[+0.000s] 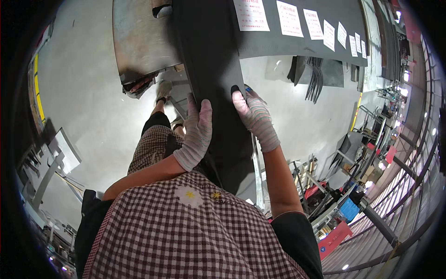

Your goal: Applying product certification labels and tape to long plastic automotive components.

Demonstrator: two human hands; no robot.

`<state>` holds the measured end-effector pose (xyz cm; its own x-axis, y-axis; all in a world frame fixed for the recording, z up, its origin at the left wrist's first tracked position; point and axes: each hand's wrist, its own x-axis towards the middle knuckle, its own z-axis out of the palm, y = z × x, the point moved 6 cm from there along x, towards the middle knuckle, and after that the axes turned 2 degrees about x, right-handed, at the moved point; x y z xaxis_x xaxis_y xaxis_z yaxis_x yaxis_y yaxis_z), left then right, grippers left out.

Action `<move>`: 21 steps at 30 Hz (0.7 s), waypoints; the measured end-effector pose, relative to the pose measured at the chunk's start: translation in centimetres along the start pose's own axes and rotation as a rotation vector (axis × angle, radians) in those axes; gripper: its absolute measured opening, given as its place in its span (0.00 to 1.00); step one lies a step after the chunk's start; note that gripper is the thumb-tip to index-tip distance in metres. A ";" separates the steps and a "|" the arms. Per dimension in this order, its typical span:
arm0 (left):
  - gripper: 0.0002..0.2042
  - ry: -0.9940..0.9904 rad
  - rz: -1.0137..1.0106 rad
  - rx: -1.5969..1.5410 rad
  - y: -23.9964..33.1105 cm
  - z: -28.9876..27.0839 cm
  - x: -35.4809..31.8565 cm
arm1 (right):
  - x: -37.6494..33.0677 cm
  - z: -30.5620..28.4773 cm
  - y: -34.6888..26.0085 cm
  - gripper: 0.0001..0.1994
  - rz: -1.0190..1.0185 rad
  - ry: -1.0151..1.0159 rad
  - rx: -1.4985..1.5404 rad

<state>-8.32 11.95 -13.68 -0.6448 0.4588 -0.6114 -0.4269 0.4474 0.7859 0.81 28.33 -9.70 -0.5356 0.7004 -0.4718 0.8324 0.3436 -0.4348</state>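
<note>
Two gloved hands are shown at one dark strip [216,60], which is positioned lengthwise in front of the body, from the upper edge of the view down to the apron. The left hand [197,132] is placed at the left edge of the strip; its thumb is laid over the upper face and is parted slightly from one extended finger outside the edge. Whether the left grip is tightened cannot be told. The right hand [255,116] is placed at the opposite edge, slightly higher; the edge is held between the thumb, set on the upper face, and fingers partly hidden beyond it.

At least eight white labels [290,19] with red print are arranged in a row on one dark surface [274,45] at the upper right. One bundle of thin dark strips [315,81] is seen below that surface. One brownish metal panel [144,39] is located at the upper left. Two yellow floor lines [38,88] are visible, one per side. One checked apron [186,237] is worn.
</note>
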 end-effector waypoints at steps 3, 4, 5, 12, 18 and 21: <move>0.27 -0.082 -0.032 -0.234 0.5 0.2 1.4 | 0.8 -0.6 -0.3 0.35 -0.013 -0.060 0.000; 0.27 -0.086 -0.033 -0.234 0.7 0.2 2.5 | 1.2 -0.6 0.0 0.35 0.015 -0.054 -0.025; 0.27 -0.061 0.104 -0.184 1.9 0.0 4.1 | 1.7 -1.2 -0.4 0.37 -0.056 0.018 -0.037; 0.29 -0.043 0.250 -0.204 2.9 0.0 5.6 | 2.5 -0.1 -1.0 0.41 -0.074 -0.089 -0.097; 0.32 -0.114 0.212 -0.365 5.3 0.0 7.2 | 3.6 -1.1 -1.3 0.44 -0.007 -0.150 0.027; 0.34 -0.121 0.213 -0.356 7.8 0.0 8.1 | 4.5 -0.6 -2.0 0.46 0.035 -0.158 -0.008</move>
<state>-16.84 19.16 -12.54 -0.6722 0.6087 -0.4215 -0.4978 0.0499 0.8659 -3.18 31.20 -10.50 -0.5211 0.6052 -0.6019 0.8519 0.3256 -0.4102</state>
